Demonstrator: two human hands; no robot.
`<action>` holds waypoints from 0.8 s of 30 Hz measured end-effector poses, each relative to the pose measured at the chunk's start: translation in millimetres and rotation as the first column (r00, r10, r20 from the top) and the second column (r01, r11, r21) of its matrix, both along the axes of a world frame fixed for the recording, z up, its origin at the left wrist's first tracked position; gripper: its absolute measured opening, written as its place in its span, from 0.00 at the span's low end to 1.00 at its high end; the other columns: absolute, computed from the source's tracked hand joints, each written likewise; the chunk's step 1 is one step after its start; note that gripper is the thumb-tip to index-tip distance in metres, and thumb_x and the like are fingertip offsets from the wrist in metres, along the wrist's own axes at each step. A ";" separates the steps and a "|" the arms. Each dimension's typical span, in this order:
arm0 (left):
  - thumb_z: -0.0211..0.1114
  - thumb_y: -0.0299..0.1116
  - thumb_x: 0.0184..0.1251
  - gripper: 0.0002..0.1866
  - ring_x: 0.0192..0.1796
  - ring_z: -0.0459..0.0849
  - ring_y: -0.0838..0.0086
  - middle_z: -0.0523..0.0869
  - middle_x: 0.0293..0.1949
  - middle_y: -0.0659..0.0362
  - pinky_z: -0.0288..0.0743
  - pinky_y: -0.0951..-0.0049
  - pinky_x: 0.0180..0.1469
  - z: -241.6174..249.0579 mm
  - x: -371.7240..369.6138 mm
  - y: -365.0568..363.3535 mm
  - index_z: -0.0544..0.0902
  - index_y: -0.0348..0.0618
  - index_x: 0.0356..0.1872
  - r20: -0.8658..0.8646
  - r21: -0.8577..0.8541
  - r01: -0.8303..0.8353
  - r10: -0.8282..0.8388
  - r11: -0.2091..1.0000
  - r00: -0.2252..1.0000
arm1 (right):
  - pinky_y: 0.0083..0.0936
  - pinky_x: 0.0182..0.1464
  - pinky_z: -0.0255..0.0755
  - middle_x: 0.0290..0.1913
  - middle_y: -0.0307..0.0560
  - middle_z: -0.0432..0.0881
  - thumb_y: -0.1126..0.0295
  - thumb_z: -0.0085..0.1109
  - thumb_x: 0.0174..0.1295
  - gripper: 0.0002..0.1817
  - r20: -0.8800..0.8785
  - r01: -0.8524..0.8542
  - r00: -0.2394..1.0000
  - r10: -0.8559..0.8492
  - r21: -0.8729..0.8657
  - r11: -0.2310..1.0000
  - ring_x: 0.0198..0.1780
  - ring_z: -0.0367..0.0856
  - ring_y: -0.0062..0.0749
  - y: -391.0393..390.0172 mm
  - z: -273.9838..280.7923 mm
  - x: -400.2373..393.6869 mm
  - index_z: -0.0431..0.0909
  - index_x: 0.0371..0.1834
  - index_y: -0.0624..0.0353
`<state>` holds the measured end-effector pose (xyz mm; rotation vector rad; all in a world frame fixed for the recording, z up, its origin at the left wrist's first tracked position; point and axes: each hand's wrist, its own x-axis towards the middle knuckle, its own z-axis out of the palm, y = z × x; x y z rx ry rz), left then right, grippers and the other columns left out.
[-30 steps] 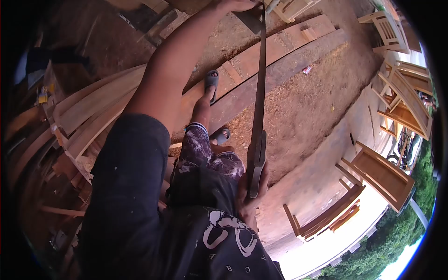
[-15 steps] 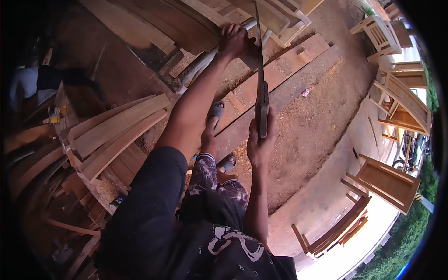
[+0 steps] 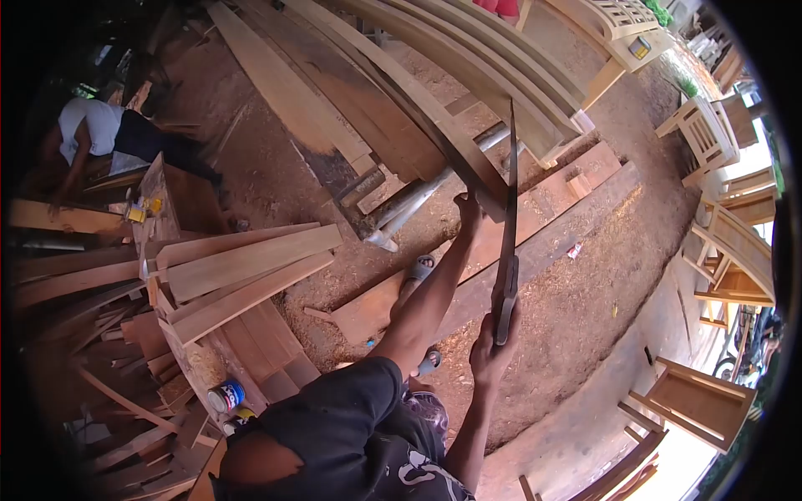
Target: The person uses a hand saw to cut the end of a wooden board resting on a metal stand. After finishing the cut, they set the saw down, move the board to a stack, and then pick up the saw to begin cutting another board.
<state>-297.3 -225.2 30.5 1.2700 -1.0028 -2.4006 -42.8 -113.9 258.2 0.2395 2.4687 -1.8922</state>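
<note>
- Since its blade [image 3: 510, 200] looks bendy, the saw [image 3: 508, 250] suits its handle [image 3: 504, 311], where the right hand's [image 3: 491, 355] fingers curl.
- Left hand [image 3: 470, 219] meets a stiff-looking board [image 3: 488, 189]; cannot tell its fingers' grip.

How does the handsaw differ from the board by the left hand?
The handsaw has a thin, dark blade that tapers to a narrow tip; the board is brown wood, wider, with a blunt end. The right hand grips the handsaw by its handle, while the board's end lies by the left hand. Both are long.
</note>
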 end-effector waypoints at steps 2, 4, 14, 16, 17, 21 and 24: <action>0.40 0.80 0.71 0.47 0.72 0.72 0.57 0.75 0.69 0.54 0.62 0.45 0.76 -6.3 12.9 -9.8 0.68 0.50 0.73 -0.292 0.451 0.354 -0.239 0.819 0.926 | 0.25 0.45 0.74 0.44 0.47 0.80 0.74 0.54 0.73 0.30 -0.026 -0.026 0.999 0.026 0.014 1.000 0.42 0.76 0.26 1.2 0.5 0.1 0.62 0.78 0.67; 0.40 0.80 0.71 0.47 0.72 0.73 0.58 0.75 0.69 0.55 0.62 0.47 0.76 4.8 -1.1 -6.3 0.69 0.49 0.72 -0.416 0.551 0.317 -0.075 0.772 0.906 | 0.26 0.46 0.74 0.46 0.47 0.81 0.74 0.54 0.74 0.30 -0.055 -0.025 0.998 0.025 -0.001 1.000 0.44 0.76 0.26 3.4 4.0 -1.6 0.62 0.78 0.67; 0.43 0.77 0.73 0.43 0.67 0.76 0.62 0.77 0.67 0.57 0.65 0.56 0.74 -30.5 -33.0 8.0 0.73 0.48 0.68 -0.588 0.573 0.188 0.240 0.797 0.772 | 0.33 0.52 0.75 0.49 0.53 0.79 0.76 0.53 0.71 0.30 -0.046 -0.026 0.998 0.030 0.093 0.995 0.47 0.78 0.35 -1.2 15.3 -4.8 0.64 0.77 0.66; 0.50 0.69 0.76 0.36 0.63 0.77 0.62 0.78 0.63 0.58 0.67 0.60 0.69 -28.8 -15.0 -3.8 0.74 0.47 0.64 -0.370 0.372 0.179 -0.031 0.911 0.929 | 0.30 0.44 0.75 0.43 0.51 0.79 0.75 0.55 0.71 0.31 -0.148 -0.028 0.988 0.050 0.147 0.989 0.40 0.78 0.30 3.9 0.5 -5.4 0.63 0.77 0.64; 0.56 0.62 0.78 0.29 0.59 0.78 0.62 0.79 0.59 0.58 0.70 0.63 0.64 -21.2 7.8 -12.1 0.75 0.46 0.60 -0.140 0.228 0.234 -0.206 0.945 0.968 | 0.29 0.41 0.75 0.40 0.49 0.80 0.74 0.56 0.71 0.32 -0.001 -0.020 1.000 0.020 0.079 0.997 0.36 0.78 0.30 3.8 13.2 -3.1 0.63 0.78 0.61; 0.69 0.33 0.68 0.16 0.55 0.78 0.60 0.78 0.49 0.55 0.70 0.60 0.57 91.8 39.7 -50.2 0.73 0.42 0.49 -0.106 -0.963 -0.041 -0.232 0.268 0.967 | 0.30 0.60 0.72 0.58 0.55 0.80 0.70 0.56 0.72 0.31 0.265 -0.037 0.964 0.031 0.017 0.999 0.56 0.78 0.34 5.0 40.8 -9.5 0.64 0.78 0.64; 0.69 0.38 0.67 0.16 0.54 0.78 0.54 0.81 0.47 0.51 0.67 0.50 0.60 139.4 -6.5 -62.6 0.76 0.40 0.47 0.036 -0.987 -0.032 -0.412 -0.156 0.910 | 0.31 0.60 0.72 0.58 0.55 0.81 0.68 0.56 0.73 0.31 0.096 -0.033 0.995 0.026 0.072 0.997 0.57 0.79 0.34 1.2 32.3 -1.3 0.63 0.78 0.63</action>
